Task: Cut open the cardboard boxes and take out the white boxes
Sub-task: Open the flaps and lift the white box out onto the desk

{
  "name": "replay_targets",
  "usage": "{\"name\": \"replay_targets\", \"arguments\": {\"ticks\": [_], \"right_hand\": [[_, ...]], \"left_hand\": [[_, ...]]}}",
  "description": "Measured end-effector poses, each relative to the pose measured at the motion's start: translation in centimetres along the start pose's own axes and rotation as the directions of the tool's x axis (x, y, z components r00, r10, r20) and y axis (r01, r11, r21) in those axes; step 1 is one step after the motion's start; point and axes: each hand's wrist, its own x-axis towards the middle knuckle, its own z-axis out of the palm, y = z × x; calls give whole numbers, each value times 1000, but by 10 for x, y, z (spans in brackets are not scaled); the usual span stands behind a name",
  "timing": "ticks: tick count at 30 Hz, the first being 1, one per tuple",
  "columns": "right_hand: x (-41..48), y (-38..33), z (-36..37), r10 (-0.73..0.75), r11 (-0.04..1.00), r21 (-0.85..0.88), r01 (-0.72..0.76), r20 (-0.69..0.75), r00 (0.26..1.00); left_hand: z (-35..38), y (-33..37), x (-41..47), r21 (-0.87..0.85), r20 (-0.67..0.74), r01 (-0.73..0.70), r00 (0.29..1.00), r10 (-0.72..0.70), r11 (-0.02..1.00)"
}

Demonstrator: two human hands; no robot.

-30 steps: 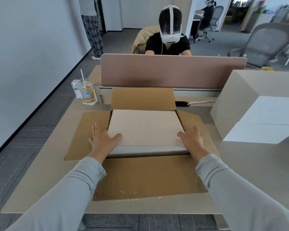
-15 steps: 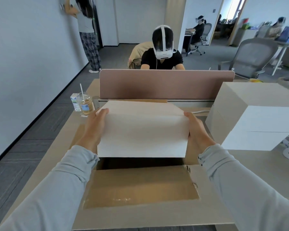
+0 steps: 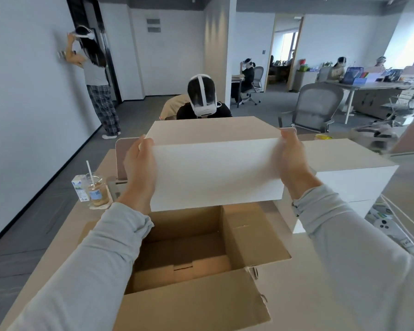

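Note:
I hold a white box [image 3: 215, 173] in the air, clear above the open cardboard box [image 3: 191, 304]. My left hand [image 3: 139, 173] grips its left end and my right hand [image 3: 294, 166] grips its right end, thumbs toward me and fingers wrapped behind. The cardboard box stands on the table [image 3: 296, 283] right in front of me with its flaps spread outward. Its inside shows only brown bottom flaps.
A stack of white boxes [image 3: 351, 180] stands on the table at the right. A milk carton [image 3: 79, 191] and a cup with a straw [image 3: 96, 192] sit at the far left. A person with a headset [image 3: 202, 99] sits behind the desk divider [image 3: 122, 158]. White cables [image 3: 402, 218] lie at the right edge.
Both hands went from the sides of the white box inside the cardboard box to lifting it up and fully out. My view has tilted upward.

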Motion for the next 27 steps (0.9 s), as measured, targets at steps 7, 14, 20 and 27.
{"name": "replay_targets", "arguments": {"ticks": [7,14,20,27], "right_hand": [[63,-24,-79,-87,996,15,88,-78,993],[159,-29,-190,-113,992,49,116,-61,992],[230,-32,-269,-72,997,34,73,-15,997],[281,-21,-313,-14,999,42,13,30,999]], "left_hand": [[106,15,-15,-33,108,-68,992,72,997],[244,-5,-55,1,60,-77,995,77,997],[345,-11,-97,-6,57,11,998,-10,1000],[409,-15,-112,61,49,-67,997,64,996]]}}
